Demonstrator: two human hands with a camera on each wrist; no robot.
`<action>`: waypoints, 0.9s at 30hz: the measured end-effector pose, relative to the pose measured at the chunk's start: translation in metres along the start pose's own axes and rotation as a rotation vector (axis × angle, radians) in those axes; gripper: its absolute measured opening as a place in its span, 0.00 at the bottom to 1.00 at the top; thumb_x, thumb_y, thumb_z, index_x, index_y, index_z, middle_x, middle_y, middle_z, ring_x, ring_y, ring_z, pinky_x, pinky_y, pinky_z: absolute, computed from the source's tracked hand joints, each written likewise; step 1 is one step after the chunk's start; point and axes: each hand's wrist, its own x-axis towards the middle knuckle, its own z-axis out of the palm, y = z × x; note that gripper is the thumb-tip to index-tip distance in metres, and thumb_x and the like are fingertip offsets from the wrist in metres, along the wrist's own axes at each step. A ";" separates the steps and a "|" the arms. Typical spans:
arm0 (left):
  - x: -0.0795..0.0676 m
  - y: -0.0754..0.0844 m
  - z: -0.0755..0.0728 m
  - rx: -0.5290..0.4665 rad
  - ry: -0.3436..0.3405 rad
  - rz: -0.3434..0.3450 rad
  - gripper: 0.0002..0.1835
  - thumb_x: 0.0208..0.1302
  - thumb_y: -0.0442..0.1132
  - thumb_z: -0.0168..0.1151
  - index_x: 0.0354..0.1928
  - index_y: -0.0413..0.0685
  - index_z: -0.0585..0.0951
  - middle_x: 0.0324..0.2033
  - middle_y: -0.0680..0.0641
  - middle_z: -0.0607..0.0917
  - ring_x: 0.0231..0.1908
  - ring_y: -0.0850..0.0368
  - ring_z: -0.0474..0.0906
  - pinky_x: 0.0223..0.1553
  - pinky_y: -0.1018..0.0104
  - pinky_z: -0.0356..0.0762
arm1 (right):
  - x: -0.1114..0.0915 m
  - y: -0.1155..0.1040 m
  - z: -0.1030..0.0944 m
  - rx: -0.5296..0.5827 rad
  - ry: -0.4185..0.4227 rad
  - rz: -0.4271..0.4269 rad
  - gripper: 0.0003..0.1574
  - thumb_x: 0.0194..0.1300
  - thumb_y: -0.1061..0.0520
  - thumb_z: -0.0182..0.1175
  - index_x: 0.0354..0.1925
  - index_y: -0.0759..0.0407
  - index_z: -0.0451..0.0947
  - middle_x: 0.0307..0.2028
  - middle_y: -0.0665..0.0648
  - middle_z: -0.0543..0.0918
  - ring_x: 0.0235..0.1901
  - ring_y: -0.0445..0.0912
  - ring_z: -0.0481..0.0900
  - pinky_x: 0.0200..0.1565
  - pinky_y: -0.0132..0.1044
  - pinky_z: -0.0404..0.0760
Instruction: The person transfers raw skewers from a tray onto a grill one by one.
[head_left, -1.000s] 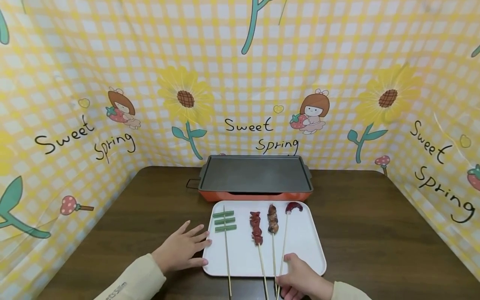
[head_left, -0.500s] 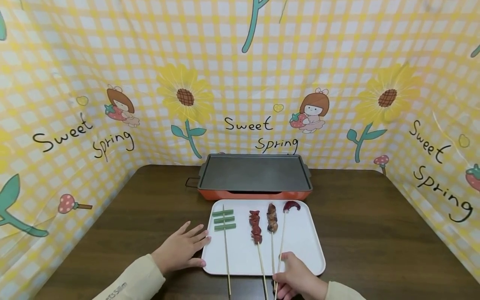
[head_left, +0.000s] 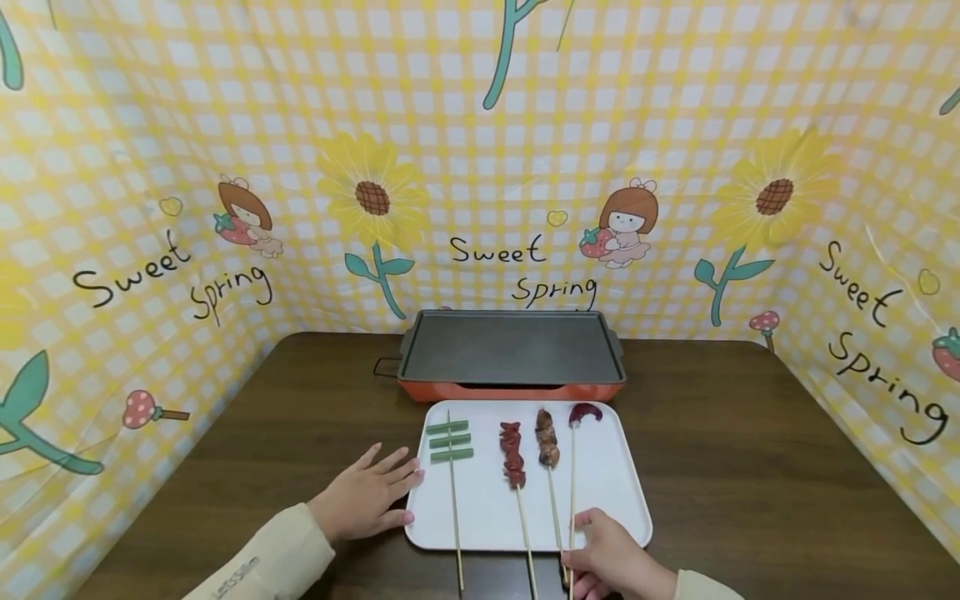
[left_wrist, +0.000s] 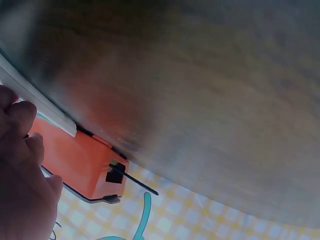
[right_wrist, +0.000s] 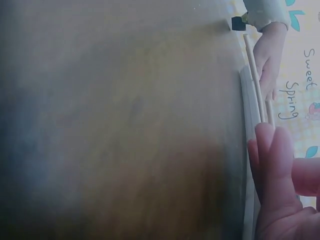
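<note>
My right hand [head_left: 618, 554] pinches the lower stick of a skewer with a dark red, curved piece [head_left: 586, 413] at its tip. Close to those fingers runs the stick of a browned meat skewer [head_left: 547, 437]; whether they also hold it, I cannot tell. A red meat skewer [head_left: 512, 455] and a skewer with green strips [head_left: 450, 442] lie farther left on the white tray [head_left: 487, 521]. With fingers spread, my left hand [head_left: 367, 496] touches the tray's left rim. In the left wrist view, the left hand [left_wrist: 25, 165] is partly cut off beside the tray edge [left_wrist: 42, 102].
Behind the tray stands an orange grill [head_left: 517, 390] with a flat dark plate [head_left: 513, 346] and a wire handle [head_left: 385, 367] on its left. Everything rests on a dark wooden table [head_left: 720, 450]. A yellow checked cloth [head_left: 480, 167] encloses the back and sides.
The lower end of the pinched skewer has swung to the right along with my right hand. The browned meat skewer's stick has shifted right too. My left hand stays at the tray rim.
</note>
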 end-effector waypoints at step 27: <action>0.001 0.001 -0.003 -0.016 -0.021 -0.010 0.35 0.68 0.64 0.46 0.65 0.45 0.72 0.64 0.45 0.72 0.67 0.45 0.62 0.62 0.40 0.56 | -0.016 -0.004 -0.011 -0.002 -0.026 -0.114 0.24 0.53 0.76 0.56 0.44 0.70 0.56 0.14 0.56 0.76 0.12 0.38 0.74 0.15 0.26 0.71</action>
